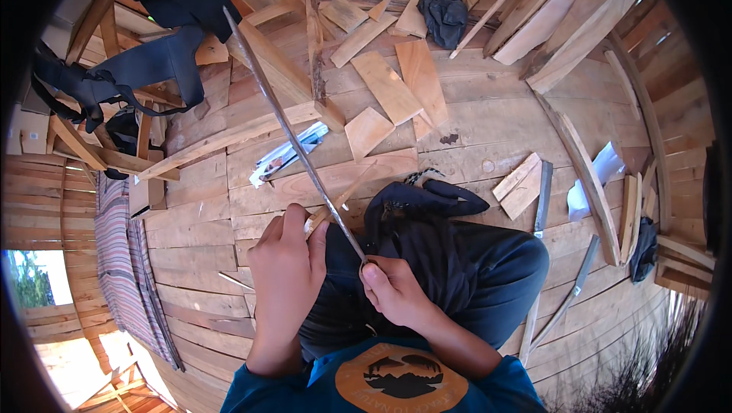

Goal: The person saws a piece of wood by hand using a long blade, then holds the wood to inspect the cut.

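My right hand (393, 289) is closed around the near end of a long, narrow metal blade (286, 123). Its handle is hidden in my fist, and the blade slants up and away to the left, ending in a point. My left hand (290, 264) is curled around a thin, pale wooden stick (319, 219), whose far end pokes out past the blade. Blade and stick cross close to my left fingers; whether they touch I cannot tell. Dark cloth (427, 245) lies across my lap under both hands.
Wooden boards (387, 87) lie scattered ahead on the plank floor (191, 238). A blue-and-white packet (290, 154) rests beyond my left hand. To the right are a handsaw-like grey strip (544, 196), a long beam (583, 177) and a black bag (644, 249). Striped cloth (130, 260) hangs at left.
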Demonstrator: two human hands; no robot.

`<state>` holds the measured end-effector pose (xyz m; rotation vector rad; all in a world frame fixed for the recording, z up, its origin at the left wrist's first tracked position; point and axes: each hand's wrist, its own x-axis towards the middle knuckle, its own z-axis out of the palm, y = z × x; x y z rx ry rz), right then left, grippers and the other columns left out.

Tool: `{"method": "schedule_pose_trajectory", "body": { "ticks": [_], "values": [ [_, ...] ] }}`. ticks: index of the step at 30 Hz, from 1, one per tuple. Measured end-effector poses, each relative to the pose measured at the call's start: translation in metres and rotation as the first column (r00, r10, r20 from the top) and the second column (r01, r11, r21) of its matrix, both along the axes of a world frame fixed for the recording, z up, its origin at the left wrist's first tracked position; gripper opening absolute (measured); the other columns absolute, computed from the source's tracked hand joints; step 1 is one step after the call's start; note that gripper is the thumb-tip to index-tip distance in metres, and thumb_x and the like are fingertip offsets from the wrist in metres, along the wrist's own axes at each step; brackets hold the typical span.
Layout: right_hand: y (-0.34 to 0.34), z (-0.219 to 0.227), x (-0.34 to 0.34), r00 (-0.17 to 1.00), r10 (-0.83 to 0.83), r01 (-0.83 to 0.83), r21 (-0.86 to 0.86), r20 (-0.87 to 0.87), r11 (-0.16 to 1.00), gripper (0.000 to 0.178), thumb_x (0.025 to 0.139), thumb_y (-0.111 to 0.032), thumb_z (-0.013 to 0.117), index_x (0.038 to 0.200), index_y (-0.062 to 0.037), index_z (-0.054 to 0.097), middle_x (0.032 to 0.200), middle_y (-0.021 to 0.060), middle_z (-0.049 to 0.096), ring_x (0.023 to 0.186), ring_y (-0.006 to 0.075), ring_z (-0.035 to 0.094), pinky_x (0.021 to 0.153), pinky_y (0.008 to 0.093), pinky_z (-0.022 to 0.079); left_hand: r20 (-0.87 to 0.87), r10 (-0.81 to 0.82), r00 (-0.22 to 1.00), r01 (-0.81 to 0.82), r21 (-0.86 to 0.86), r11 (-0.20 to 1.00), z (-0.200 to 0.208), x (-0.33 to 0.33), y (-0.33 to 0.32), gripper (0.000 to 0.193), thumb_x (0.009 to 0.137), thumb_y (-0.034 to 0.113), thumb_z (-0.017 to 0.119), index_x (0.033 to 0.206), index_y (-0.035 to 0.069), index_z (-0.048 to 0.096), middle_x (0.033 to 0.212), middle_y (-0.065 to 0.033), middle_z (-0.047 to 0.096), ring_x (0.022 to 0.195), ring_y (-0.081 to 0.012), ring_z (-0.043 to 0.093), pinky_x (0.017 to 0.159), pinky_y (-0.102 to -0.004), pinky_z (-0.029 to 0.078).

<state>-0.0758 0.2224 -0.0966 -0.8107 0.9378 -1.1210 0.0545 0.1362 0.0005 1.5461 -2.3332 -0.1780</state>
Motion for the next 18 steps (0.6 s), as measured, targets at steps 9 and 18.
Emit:
{"method": "schedule_pose_trajectory", "body": {
  "ticks": [9, 18],
  "values": [
    [-0.008, 0.001, -0.005, 0.985, 0.022, -0.015, 0.036, -0.174, 0.999, 0.051, 0.1, -0.042, 0.049, 0.074, 0.0014, 0.053, 0.055, 0.0109, 0.043, 0.052, 0.0174, 0.042, 0.052, 0.0352, 0.038, -0.001, 0.041, 0.999, -0.041, 0.011, 0.999, -0.001, 0.006, -0.004, 0.019, 0.088, 0.013, 0.066, 0.093, 0.001, 0.051, 0.068, -0.0174, 0.055, 0.06, -0.0393, 0.058, 0.051, -0.0446, 0.043],
    [0.0, -0.033, -0.017, 0.998, 0.031, -0.008, 0.357, -0.058, 0.934, 0.053, 0.103, -0.046, 0.041, 0.068, -0.0059, 0.045, 0.054, -0.0016, 0.039, 0.041, 0.0079, 0.043, 0.038, 0.0237, 0.035, -0.029, 0.016, 0.999, -0.016, 0.002, 1.0, -0.001, 0.007, -0.004, 0.018, 0.088, 0.013, 0.066, 0.092, 0.002, 0.053, 0.073, -0.0154, 0.059, 0.066, -0.0364, 0.061, 0.053, -0.0429, 0.045]
  ]
}}
